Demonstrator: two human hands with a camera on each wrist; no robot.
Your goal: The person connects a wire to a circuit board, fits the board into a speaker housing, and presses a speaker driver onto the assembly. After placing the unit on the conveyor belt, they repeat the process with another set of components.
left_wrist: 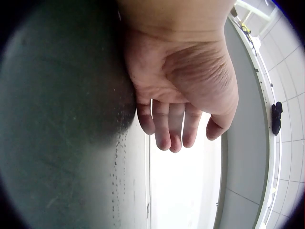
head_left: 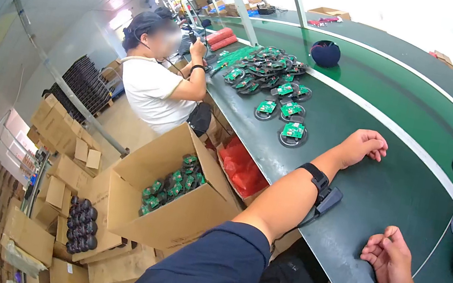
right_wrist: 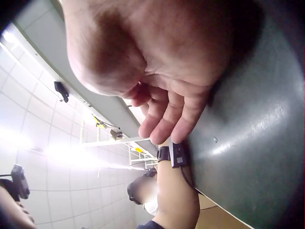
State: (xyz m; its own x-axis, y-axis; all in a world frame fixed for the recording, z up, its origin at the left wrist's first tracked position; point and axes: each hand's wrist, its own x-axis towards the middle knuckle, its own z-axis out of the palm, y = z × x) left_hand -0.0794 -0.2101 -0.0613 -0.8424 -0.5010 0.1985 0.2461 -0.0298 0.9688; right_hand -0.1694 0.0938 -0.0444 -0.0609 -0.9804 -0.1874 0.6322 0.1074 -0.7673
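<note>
My left hand (head_left: 363,149) rests on its side on the dark green worktable (head_left: 339,222), its fingers loosely bent and holding nothing. In the left wrist view, the palm (left_wrist: 186,76) and its relaxed fingers are bare. Nearer the table's front edge, my right hand (head_left: 387,261) is turned palm inward, fingers loosely curled around nothing. The right wrist view has that palm (right_wrist: 167,67) close beside the tabletop. Left of my left hand lies a green circuit board (head_left: 293,130) on a round black part. Several more like it form a heap (head_left: 267,67) farther along the table.
Another person (head_left: 158,81) sits at the table's far left, holding a tool. A cardboard box (head_left: 182,218) of similar boards stands below the table edge, beside a red plastic bag (head_left: 240,168). A dark round object (head_left: 325,53) sits on the green strip behind the white rail.
</note>
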